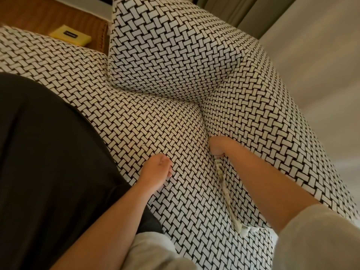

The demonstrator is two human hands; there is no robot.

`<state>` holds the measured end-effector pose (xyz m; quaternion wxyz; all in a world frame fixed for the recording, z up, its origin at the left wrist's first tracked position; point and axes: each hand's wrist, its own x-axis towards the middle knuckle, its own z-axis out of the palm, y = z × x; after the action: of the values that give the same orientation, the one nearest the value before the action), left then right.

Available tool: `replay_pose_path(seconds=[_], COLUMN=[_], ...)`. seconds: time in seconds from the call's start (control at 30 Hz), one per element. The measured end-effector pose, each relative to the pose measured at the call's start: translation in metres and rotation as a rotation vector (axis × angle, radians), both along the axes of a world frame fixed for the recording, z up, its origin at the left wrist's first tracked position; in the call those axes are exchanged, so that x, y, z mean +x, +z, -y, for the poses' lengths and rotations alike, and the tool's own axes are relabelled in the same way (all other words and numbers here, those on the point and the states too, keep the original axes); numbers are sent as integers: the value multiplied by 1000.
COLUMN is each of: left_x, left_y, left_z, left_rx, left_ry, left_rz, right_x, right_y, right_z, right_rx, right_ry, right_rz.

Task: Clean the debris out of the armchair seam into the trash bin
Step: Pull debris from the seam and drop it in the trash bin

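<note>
The armchair (175, 121) is covered in black-and-white basketweave fabric. A line of pale shredded debris (226, 193) lies in the seam between the seat cushion and the right arm. My right hand (218, 148) is curled into a fist, pressed into that seam at the top end of the debris line and touching it. Whether its fingers hold any debris is hidden. My left hand (155, 172) rests on the seat cushion with fingers curled in, and a few tiny pale scraps (176, 177) lie beside it. No trash bin is in view.
A large smooth black shape (48, 143) covers the left of the seat; I cannot tell what it is. A back cushion (165, 51) leans at the rear. A yellow pad (71, 35) lies on a wooden surface behind. Pale wall and curtains are on the right.
</note>
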<state>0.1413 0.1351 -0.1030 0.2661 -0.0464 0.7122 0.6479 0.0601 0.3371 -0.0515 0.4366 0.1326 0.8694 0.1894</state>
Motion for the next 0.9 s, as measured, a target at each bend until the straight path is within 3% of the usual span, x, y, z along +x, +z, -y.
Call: replay_pose_path(seconds=[0.1,0.2,0.4,0.5,0.63,0.73,0.83,0.9], left_x=[0,1,2,2,1,1,0,1], left_y=[-2,4,22,22,21,21,19,16], left_z=[-1,-2,4,10,13,11,7,6], left_rx=[-6,41,409,530,461,403,291,217], left_ry=[-29,-83,-37,-10,93,92,63,61], left_rz=[-2,22,404,454,471,473,458,450], right_x=[6,21,51,68,83,88,94,94], right_y=[14,29,30,23,9,8,13,12], right_z=[5,25,74,90,89,78,67,57], right_rx=[-158,-449,-897,-1045,-1048,-998,-1060,-1040], right_ry=[42,-74,-112,-157,-177,-120,-263,-351], right_rz=[-15,-121,-391,-510,-530,-415,-353,-457])
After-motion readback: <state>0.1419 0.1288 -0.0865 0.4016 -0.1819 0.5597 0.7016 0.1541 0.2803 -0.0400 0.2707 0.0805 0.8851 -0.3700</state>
